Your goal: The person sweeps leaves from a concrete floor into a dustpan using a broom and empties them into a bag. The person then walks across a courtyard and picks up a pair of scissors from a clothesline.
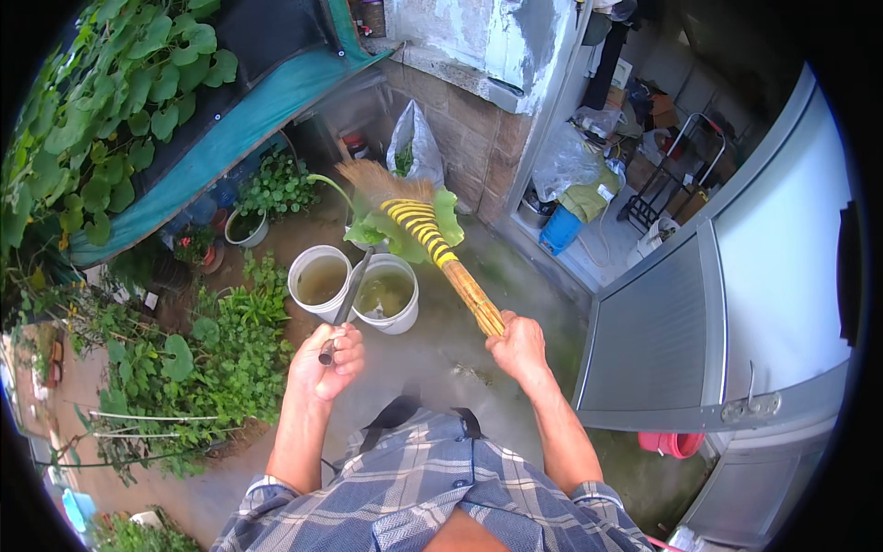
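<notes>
My right hand [517,348] is closed round the wooden handle of a short straw broom [425,227], bound with yellow and dark bands. The broom's bristles point up and away to the left. In my left hand [326,359] is a dark metal tube [353,287], its open end showing above the fist. The tube slants away, and its far end disappears by a large green leaf [397,241] that shows under and beside the broom. I cannot tell whether the leaf touches either tool. Just beyond my left hand stand two white buckets of murky water, a left one [296,276] and a right one [407,322].
Leafy plants [230,359] fill the bed at the left, under a green tarp [248,115]. A whitish sack [418,143] leans against the brick wall. At the right, a grey metal door [658,331] stands open onto a cluttered room with a hand truck [676,175]. A red basin [670,444] lies below the door.
</notes>
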Tool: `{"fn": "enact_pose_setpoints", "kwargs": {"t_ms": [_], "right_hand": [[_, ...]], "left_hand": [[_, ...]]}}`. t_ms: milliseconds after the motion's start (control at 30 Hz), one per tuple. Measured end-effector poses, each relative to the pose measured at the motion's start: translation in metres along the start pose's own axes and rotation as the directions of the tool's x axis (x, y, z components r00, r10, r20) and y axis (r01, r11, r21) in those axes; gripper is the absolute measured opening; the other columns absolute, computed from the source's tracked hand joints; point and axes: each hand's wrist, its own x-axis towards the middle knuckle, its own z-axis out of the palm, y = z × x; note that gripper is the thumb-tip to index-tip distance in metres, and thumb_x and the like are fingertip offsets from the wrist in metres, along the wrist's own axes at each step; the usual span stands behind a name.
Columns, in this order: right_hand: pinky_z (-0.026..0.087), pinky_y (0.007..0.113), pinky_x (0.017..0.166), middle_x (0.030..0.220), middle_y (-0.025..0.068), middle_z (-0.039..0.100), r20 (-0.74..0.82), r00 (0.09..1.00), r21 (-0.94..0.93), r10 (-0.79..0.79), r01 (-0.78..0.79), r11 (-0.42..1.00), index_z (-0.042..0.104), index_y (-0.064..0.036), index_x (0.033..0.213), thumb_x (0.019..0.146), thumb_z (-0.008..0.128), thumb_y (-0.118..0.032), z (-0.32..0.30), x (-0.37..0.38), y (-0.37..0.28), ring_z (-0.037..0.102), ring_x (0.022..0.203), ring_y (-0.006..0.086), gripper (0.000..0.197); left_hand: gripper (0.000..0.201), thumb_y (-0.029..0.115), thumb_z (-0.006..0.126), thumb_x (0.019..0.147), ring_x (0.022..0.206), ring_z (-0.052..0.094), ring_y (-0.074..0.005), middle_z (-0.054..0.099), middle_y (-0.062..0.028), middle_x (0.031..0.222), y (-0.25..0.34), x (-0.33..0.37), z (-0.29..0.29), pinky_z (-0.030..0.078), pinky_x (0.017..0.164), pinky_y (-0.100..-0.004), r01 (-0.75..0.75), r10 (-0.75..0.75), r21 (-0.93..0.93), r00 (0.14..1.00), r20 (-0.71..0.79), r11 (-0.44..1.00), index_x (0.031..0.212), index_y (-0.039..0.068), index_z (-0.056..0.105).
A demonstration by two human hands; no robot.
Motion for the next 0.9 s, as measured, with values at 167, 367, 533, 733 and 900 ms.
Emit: {"fn": "enact_pose_setpoints", "kwargs": {"t_ms": [167, 367, 533, 733, 900], "right_hand": [[0.050, 0.044, 0.069, 0.074, 0.0214, 0.064, 0.066, 0.998, 0.238, 0.002, -0.018, 0.971, 0.068, 0.0009, 0.093, 0.068, 0.068, -0.012, 0.000, 0.093, 0.007, 0.064, 0.072, 0.0367, 0.029], [0.043, 0.030, 0.053, 0.069, 0.0056, 0.061, 0.202, 0.974, 0.524, 0.103, -0.197, 0.828, 0.069, 0.0011, 0.101, 0.068, 0.069, -0.007, -0.003, 0.212, 0.009, 0.055, 0.057, 0.0136, 0.034], [0.034, 0.023, 0.040, 0.069, 0.0023, 0.059, 0.206, 0.971, 0.662, 0.120, -0.229, 0.713, 0.066, 0.0031, 0.110, 0.066, 0.066, -0.001, -0.030, 0.299, -0.004, 0.048, 0.048, 0.0079, 0.044], [0.035, 0.023, 0.040, 0.072, 0.0031, 0.060, 0.192, 0.959, 0.576, 0.210, -0.284, 0.766, 0.064, 0.0036, 0.114, 0.067, 0.064, 0.001, -0.038, 0.359, 0.041, 0.048, 0.047, 0.0084, 0.047], [0.036, 0.023, 0.040, 0.074, 0.0048, 0.061, 0.261, 0.925, 0.582, 0.276, -0.378, 0.720, 0.064, 0.0036, 0.115, 0.068, 0.061, 0.004, -0.046, 0.384, 0.086, 0.050, 0.047, 0.0095, 0.047]], "left_hand": [[0.006, 0.007, 0.054, 0.086, 0.053, 0.040, -0.0098, 0.044, 0.0015, 0.067, 0.020, 0.074, 0.017, 0.032, 0.045, -0.0248, -0.072, 0.073, -0.053, 0.997, 0.023, 0.996, 0.089, 0.004, 0.049], [0.006, 0.006, 0.054, 0.085, 0.053, 0.041, -0.0100, 0.044, 0.0015, 0.066, 0.066, 0.179, 0.033, 0.032, 0.045, -0.0245, -0.122, 0.127, -0.104, 0.991, 0.046, 0.987, 0.088, 0.004, 0.050], [0.005, 0.008, 0.054, 0.087, 0.053, 0.041, -0.0105, 0.044, 0.0006, 0.066, 0.113, 0.261, 0.058, 0.032, 0.045, -0.0247, -0.202, 0.202, -0.031, 0.979, 0.009, 0.979, 0.087, 0.005, 0.050], [0.005, 0.010, 0.056, 0.090, 0.054, 0.043, -0.0103, 0.048, -0.0002, 0.069, 0.146, 0.351, 0.079, 0.032, 0.045, -0.0246, -0.259, 0.265, 0.126, 0.964, -0.037, 0.958, 0.088, 0.007, 0.052], [0.009, 0.005, 0.057, 0.089, 0.053, 0.047, -0.0113, 0.052, -0.0023, 0.070, 0.124, 0.425, 0.097, 0.035, 0.043, -0.0250, -0.324, 0.395, 0.317, 0.898, -0.195, 0.891, 0.092, 0.007, 0.049]]}}
